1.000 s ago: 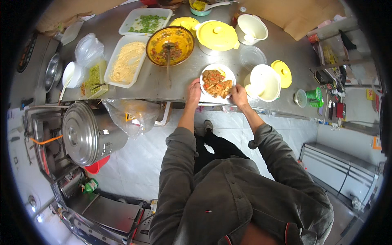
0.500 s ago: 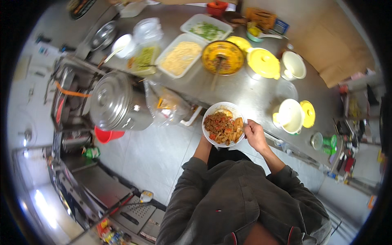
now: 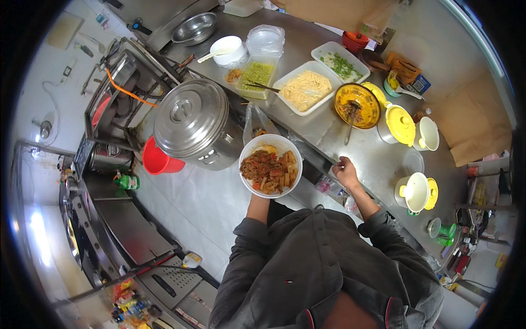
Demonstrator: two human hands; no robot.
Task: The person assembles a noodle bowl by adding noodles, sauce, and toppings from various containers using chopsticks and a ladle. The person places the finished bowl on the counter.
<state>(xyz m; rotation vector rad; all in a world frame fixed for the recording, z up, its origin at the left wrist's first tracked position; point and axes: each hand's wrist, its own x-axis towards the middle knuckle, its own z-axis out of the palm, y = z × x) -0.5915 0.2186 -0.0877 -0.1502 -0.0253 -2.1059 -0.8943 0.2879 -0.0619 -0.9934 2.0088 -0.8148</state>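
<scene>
Containing brown mince [image 3: 255, 164] and browned chunks [image 3: 286, 174], a white bowl [image 3: 281, 141] is supported by the left hand [image 3: 259, 201], mostly hidden, grip indeterminable; the right hand [image 3: 346, 173] is seen loosely uncurled.

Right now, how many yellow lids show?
3: one lid beside the patterned bowl, another lid on a covered pot, third lid beside an open pot. Others may be hidden.

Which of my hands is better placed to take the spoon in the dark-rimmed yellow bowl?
Probably the right hand: it looks empty and is nearer the spoon, whose handle extends toward it. The left wrist runs beneath the white food bowl, so that hand seems occupied.
</scene>
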